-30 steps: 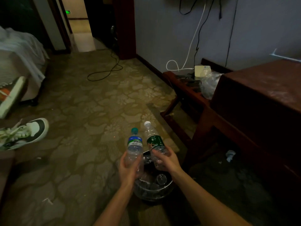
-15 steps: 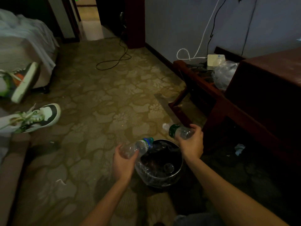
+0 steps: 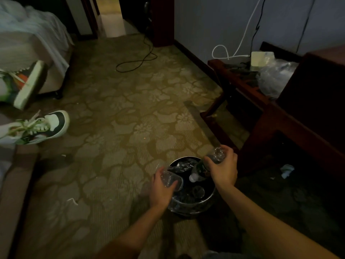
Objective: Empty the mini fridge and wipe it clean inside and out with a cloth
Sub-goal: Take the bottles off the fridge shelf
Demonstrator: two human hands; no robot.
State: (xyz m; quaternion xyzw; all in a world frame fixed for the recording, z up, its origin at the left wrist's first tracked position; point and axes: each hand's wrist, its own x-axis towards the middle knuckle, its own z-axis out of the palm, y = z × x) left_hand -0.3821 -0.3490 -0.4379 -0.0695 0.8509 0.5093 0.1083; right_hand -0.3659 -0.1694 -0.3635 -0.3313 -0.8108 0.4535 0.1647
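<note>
Since both were bound for the bin [image 3: 203,203] beneath your grips, your left hand [image 3: 160,190] clasped a clear bottle [image 3: 171,179] and your right hand [image 3: 223,171] held a green-label bottle [image 3: 204,166] cap-down; no fridge showed.

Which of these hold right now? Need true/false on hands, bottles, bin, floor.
1. The left hand grips a clear bottle and the right hand grips a green-label bottle. True.
2. The green-label bottle points cap up. False: its white cap points down into the waste bin.
3. The waste bin is empty. False: clear plastic items lie inside it.
4. A black cable lies looped on the carpet. True.
</note>
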